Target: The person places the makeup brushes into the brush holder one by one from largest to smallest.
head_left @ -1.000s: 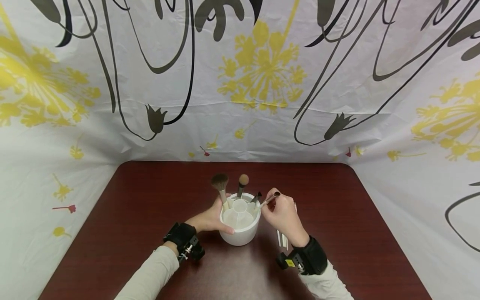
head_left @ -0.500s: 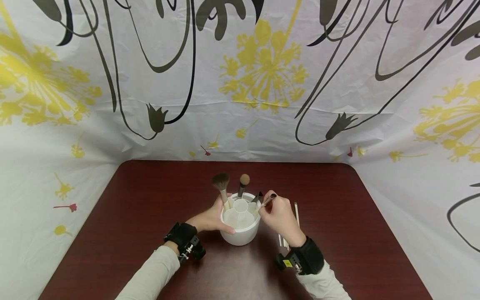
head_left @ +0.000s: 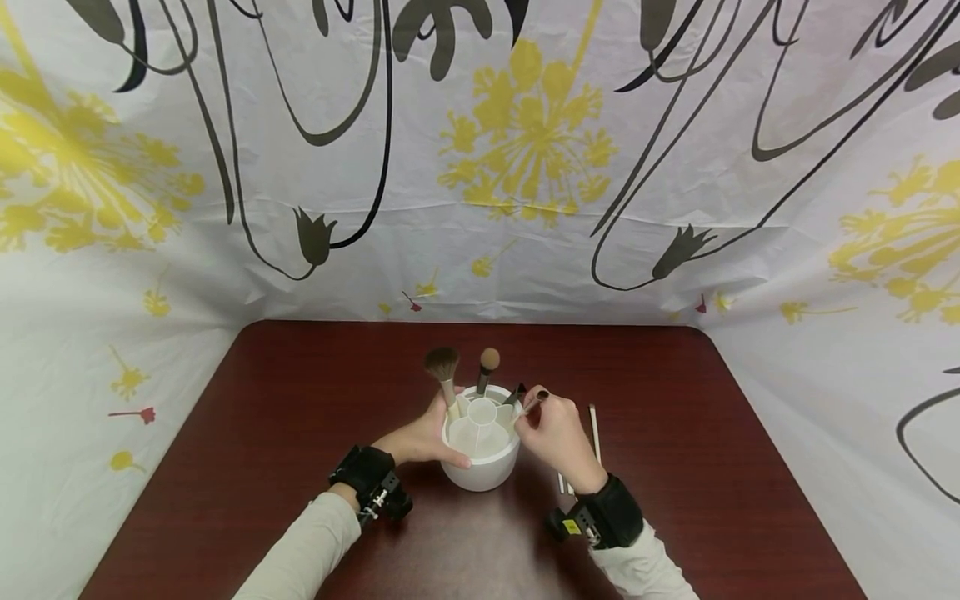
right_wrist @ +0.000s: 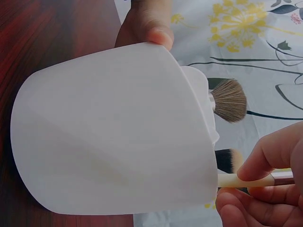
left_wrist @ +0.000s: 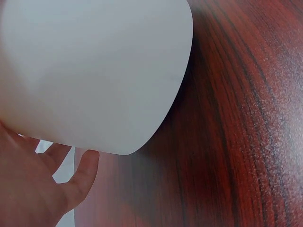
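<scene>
A white round makeup brush holder (head_left: pixel 480 475) with several compartments stands on the table. My left hand (head_left: pixel 423 437) holds it at its left side, thumb near the front rim; in the left wrist view the left fingers (left_wrist: pixel 85 175) lie along the white wall. With thumb and fingers, my right hand (head_left: pixel 558 429) pinches a makeup brush (right_wrist: pixel 246 180) by its pale handle at the right rim. Its handle end is hidden inside the holder. A fluffy brush (head_left: pixel 442 367), a round-tipped brush (head_left: pixel 487 362) and a small dark brush (head_left: pixel 516 393) stand in the holder.
Several thin pale-handled brushes lie on the dark red table (head_left: pixel 315 375) beneath and beside the right forearm; one brush (head_left: pixel 595 429) shows to the right of the hand. A patterned cloth (head_left: pixel 480 250) hangs behind the table and along its sides.
My right hand has moved slightly left, and the pinched brush sits closer to the holder with its tip lower. A brush on the table has come into view. The left hand keeps its hold.
</scene>
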Motion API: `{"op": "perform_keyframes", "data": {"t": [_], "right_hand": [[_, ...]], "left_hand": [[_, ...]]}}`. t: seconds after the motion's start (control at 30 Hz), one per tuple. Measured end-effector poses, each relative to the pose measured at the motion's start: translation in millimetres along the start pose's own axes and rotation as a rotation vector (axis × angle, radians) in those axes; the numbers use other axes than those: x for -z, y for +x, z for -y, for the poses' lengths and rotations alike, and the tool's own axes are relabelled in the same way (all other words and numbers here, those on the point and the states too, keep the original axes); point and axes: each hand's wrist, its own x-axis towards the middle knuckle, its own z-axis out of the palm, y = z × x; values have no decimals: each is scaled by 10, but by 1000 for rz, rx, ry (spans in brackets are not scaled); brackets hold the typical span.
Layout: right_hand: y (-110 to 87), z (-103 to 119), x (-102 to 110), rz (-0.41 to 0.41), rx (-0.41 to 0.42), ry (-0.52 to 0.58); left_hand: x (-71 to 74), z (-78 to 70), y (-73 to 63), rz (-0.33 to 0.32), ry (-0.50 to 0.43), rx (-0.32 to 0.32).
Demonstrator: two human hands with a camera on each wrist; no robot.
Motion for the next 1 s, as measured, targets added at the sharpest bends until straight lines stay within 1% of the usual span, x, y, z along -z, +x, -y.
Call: {"op": "perform_keyframes", "data": {"t": [0.23,0.33,0.47,0.6,0.77,1.0], "right_hand": [[1,-4,-34,-7,-7,-18],[3,5,-42,-19,-6,-26],[1,11,-53,-23,-26,-36],[0,14,-60,-17,-50,-33],[1,22,-61,-11,-63,-30],[4,17,-74,-14,-74,-40]], "left_hand": [[3,2,-6,2,-5,-11],[25,-150,-51,19,-20,-4],[49,-375,-115,33,-46,9],[50,-394,-122,37,-46,8],[58,-361,-111,47,-38,11],[24,-56,-13,35,-29,6]]}}
